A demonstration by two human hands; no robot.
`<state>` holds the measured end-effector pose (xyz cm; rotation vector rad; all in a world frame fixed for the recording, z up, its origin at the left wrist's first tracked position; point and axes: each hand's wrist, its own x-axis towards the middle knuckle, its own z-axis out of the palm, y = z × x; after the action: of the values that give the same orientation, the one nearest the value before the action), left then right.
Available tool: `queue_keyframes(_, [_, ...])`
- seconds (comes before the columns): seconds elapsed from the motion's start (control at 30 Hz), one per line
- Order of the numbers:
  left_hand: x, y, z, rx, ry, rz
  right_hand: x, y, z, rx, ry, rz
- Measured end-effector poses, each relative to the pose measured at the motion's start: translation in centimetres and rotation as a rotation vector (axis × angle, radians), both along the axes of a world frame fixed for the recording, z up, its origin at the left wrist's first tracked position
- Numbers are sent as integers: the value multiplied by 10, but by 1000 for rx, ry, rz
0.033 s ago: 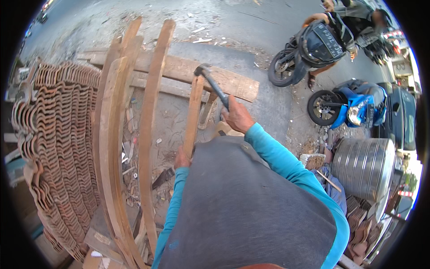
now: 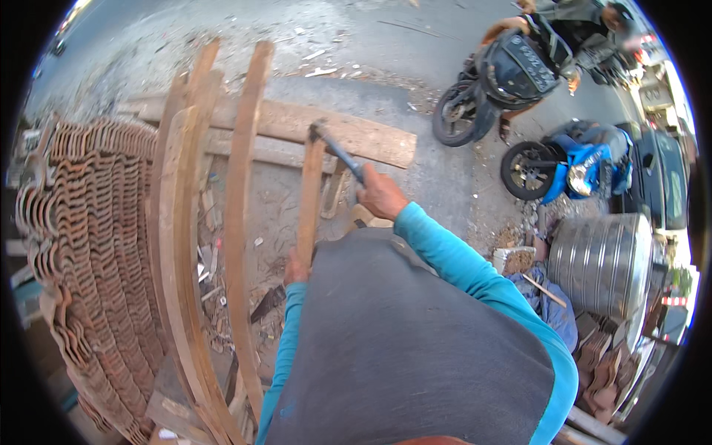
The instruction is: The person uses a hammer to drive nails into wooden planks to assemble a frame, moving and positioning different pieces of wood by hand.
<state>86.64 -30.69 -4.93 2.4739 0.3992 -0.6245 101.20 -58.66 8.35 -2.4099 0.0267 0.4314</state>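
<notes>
My right hand (image 2: 380,194) grips the dark handle of a hammer (image 2: 335,148). The hammer's head rests at the top end of a narrow upright wooden strip (image 2: 310,200). My left hand (image 2: 295,268) holds that strip lower down, partly hidden behind the dark grey cloth (image 2: 400,348) over my front. Both arms are in teal sleeves. The strip stands over dirt ground littered with wood scraps.
Long curved wooden planks (image 2: 239,208) lean at the left beside a large stack of clay roof tiles (image 2: 81,245). A thick plank (image 2: 348,133) lies across the ground beyond. A black motorbike (image 2: 504,81) with a person, a blue motorbike (image 2: 571,163) and a ribbed metal drum (image 2: 601,259) are on the right.
</notes>
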Motion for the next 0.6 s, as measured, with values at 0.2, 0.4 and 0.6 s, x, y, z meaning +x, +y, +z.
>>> queue_keyframes(0.2, [-1, 37, 5, -272, -212, -67, -16, 42, -3, 128, 110, -15])
queue_keyframes(0.4, [20, 53, 19, -337, -274, -119, -34, 47, 19, 226, 128, -95])
queue_keyframes(0.6, [32, 70, 24, -772, -69, -7, -49, 42, 2, 333, 80, -180])
